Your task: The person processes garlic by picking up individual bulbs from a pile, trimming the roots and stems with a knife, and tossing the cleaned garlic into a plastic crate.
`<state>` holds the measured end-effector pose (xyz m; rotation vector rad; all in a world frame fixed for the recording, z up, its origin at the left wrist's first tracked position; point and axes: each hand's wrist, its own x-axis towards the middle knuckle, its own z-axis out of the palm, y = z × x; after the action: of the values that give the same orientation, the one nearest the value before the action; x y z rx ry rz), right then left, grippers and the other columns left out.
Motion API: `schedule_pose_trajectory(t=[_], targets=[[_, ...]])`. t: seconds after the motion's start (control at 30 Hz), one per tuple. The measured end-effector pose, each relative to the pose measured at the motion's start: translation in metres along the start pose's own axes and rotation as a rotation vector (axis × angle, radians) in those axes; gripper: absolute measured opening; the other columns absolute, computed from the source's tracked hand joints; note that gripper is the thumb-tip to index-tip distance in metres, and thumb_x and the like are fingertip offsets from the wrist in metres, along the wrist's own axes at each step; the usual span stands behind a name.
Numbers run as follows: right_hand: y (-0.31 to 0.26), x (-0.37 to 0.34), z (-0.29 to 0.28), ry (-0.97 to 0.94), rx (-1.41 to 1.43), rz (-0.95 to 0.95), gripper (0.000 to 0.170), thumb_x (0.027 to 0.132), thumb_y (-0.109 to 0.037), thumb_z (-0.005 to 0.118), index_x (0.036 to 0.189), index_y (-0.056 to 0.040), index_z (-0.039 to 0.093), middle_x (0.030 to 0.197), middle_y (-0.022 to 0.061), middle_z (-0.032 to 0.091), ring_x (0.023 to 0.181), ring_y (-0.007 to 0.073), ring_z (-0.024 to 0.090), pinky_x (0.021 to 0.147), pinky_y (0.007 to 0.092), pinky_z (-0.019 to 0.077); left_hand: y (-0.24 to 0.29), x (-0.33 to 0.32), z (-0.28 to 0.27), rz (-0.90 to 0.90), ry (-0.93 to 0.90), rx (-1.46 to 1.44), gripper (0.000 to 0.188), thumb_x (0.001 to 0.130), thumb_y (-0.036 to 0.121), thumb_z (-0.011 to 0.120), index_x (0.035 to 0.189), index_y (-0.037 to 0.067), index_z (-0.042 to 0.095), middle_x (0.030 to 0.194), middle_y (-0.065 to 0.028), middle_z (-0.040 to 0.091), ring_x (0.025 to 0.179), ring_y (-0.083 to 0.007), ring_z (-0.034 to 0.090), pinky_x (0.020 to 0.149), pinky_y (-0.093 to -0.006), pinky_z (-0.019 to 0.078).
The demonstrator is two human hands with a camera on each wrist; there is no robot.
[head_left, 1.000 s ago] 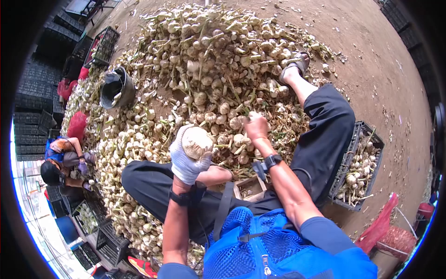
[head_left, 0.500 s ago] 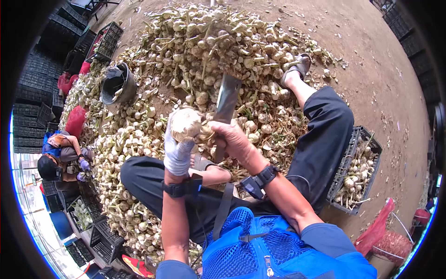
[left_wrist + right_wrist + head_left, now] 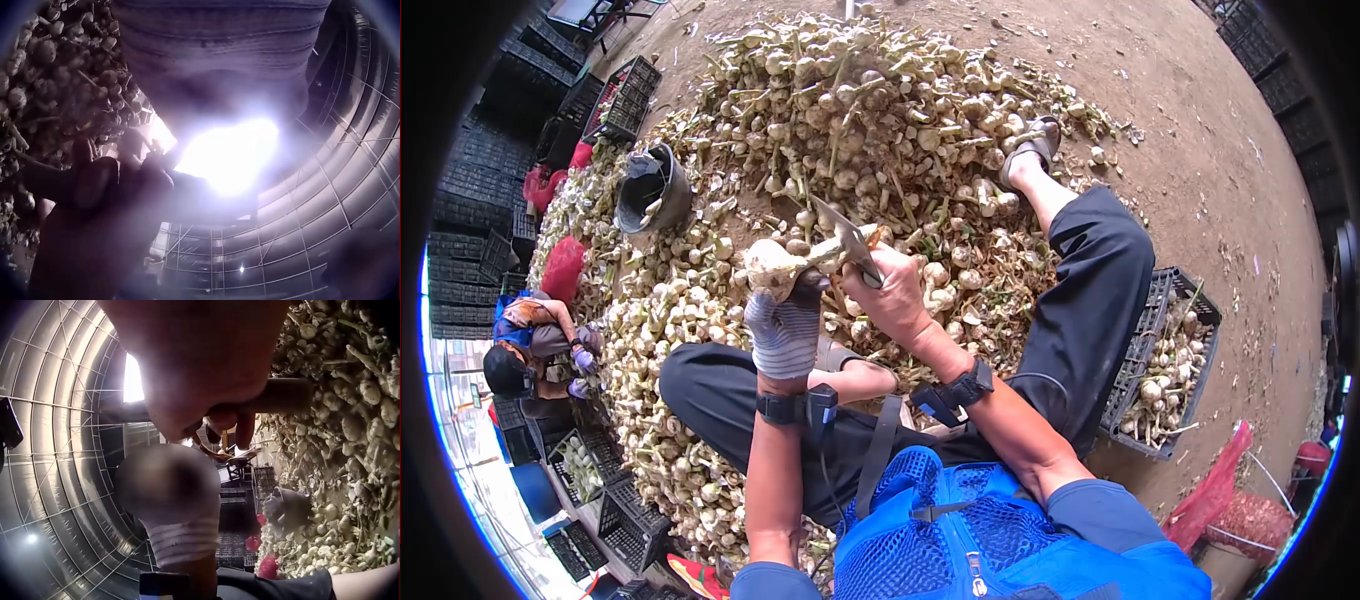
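Note:
In the head view my left hand (image 3: 782,330), in a pale striped glove, holds a garlic bulb (image 3: 768,264) whose stem points right. My bare right hand (image 3: 892,298) grips a cleaver (image 3: 850,240) close beside it, the blade tilted up to the left across the stem. The cleaver's handle (image 3: 289,395) sticks out past my curled fingers in the right wrist view. Glare hides much of the left wrist view, where the striped glove (image 3: 219,37) fills the top and my right hand's fingers show at lower left.
A big heap of garlic (image 3: 850,120) lies ahead and to the left. A dark bucket (image 3: 680,195) stands at its left side. On my right is a black crate (image 3: 1112,405) of garlic. Another person (image 3: 530,345) crouches at far left near stacked crates (image 3: 475,190).
The right hand came up from the heap with the cleaver to the left hand. The cleaver's blade has swung left over the stem, and the bulb has turned sideways.

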<state>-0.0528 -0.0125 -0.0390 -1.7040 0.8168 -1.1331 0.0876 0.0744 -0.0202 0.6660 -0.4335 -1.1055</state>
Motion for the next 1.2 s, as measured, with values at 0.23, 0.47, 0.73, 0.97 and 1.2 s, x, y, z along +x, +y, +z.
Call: schedule_pose_trajectory(t=[0.23,0.47,0.73,0.97,1.2], targets=[[0.106,-0.070,0.041,-0.140,-0.242,0.422,0.026,0.085,-0.026,0.064,0.081,-0.0005,0.067,0.069,0.0177,0.064,0.064,0.0301,0.064,0.061,0.0426,0.0484,-0.002,0.012,0.004,0.029,0.014,-0.172,0.063,0.085,0.044,0.074,0.131,0.007,0.052,0.118,-0.0110,0.064,0.103,-0.0212,0.064,0.088,-0.0355,0.0550],[0.136,-0.039,-0.020,0.001,-0.608,0.693,0.031,0.086,-0.030,0.060,0.089,-0.0016,0.070,0.090,0.0242,0.069,0.085,0.0431,0.068,0.074,0.0518,0.0533,0.161,-0.008,-0.039,0.472,-0.043,-0.691,0.086,0.081,0.031,0.077,0.145,-0.008,0.036,0.135,-0.0242,0.054,0.114,-0.0338,0.061,0.103,-0.0465,0.0513],[0.203,-0.033,-0.010,-0.226,-0.910,0.443,0.021,0.081,-0.020,0.068,0.098,-0.0081,0.070,0.105,0.0183,0.064,0.089,0.0390,0.068,0.078,0.0484,0.0547,0.117,-0.011,-0.042,0.200,0.068,-0.406,0.055,0.101,0.033,0.052,0.143,-0.001,0.045,0.133,-0.0183,0.058,0.109,-0.0254,0.059,0.094,-0.0400,0.0542],[0.240,-0.044,0.013,-0.389,-1.092,0.342,0.031,0.079,-0.029,0.077,0.102,-0.0099,0.070,0.109,0.0166,0.064,0.089,0.0367,0.069,0.079,0.0466,0.0557,0.112,-0.014,-0.029,0.142,0.258,-0.297,0.052,0.103,0.030,0.049,0.146,0.002,0.043,0.115,-0.0090,0.057,0.089,-0.0182,0.050,0.079,-0.0316,0.0480],[0.236,-0.035,0.019,-0.380,-1.062,0.423,0.038,0.076,-0.039,0.080,0.097,-0.0082,0.070,0.101,0.0157,0.065,0.090,0.0351,0.068,0.079,0.0443,0.0556,0.105,-0.015,-0.024,0.086,0.263,-0.016,0.048,0.099,0.028,0.055,0.138,0.001,0.049,0.108,-0.0097,0.061,0.085,-0.0182,0.054,0.077,-0.0322,0.0470]])
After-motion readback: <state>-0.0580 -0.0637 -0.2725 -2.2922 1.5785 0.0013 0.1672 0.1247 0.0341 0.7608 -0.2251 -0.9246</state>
